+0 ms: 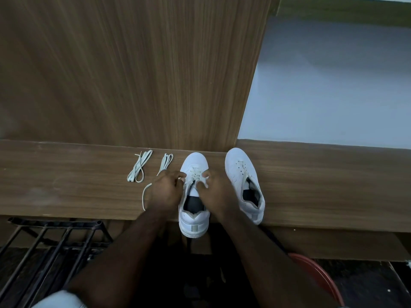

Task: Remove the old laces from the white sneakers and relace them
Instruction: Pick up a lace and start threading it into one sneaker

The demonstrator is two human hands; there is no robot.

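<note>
A wooden shelf point(311, 185) runs across the view, with brown grain. Behind it stands an upright wooden panel point(133, 74) of the same colour. To the right of the panel is a pale blue-grey wall point(333, 96). Below the shelf, a black metal rack point(51, 245) stands left and a red round rim point(320, 276) shows right, on a dark floor point(367, 281). The light is dim.

Second lace bundle point(165, 162) half behind hand point(165, 190)

A home interior: wood-laminate ledge point(311, 185), wooden panel point(133, 74), black metal rack point(55, 238).
</note>
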